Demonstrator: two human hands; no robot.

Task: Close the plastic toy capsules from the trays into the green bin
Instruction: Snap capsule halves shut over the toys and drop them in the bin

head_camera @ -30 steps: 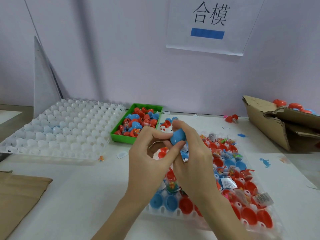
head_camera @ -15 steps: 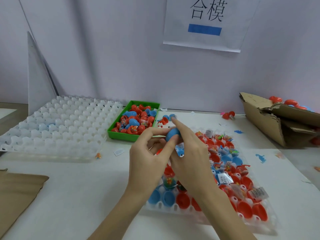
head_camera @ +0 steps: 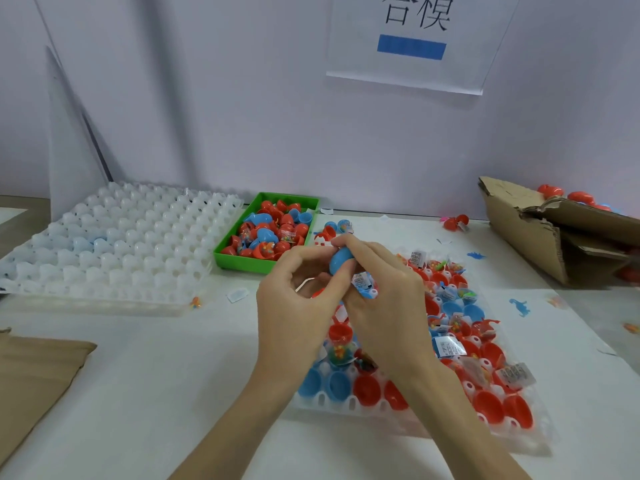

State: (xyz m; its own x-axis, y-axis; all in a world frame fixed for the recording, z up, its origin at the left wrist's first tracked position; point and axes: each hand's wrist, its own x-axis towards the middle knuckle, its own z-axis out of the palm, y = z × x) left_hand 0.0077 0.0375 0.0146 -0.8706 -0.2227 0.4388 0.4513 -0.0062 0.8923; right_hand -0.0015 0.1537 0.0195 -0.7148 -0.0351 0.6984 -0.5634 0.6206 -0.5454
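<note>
Capsules (head_camera: 273, 233) fill green bin (head_camera: 242, 263); tray (head_camera: 450, 424) holds open halves.

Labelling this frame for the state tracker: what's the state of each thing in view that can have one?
Blue plastic toy capsule: pinched by both hands, closure not visible.
Left hand: fingers curled on capsule.
Right hand: fingers curled on capsule.
Green plastic bin: open-topped, heaped with red and blue capsules.
White plastic tray on the left: nearly empty.
Clear plastic tray under the hands: holds open capsule halves.
Brown cardboard box: torn open.
</note>
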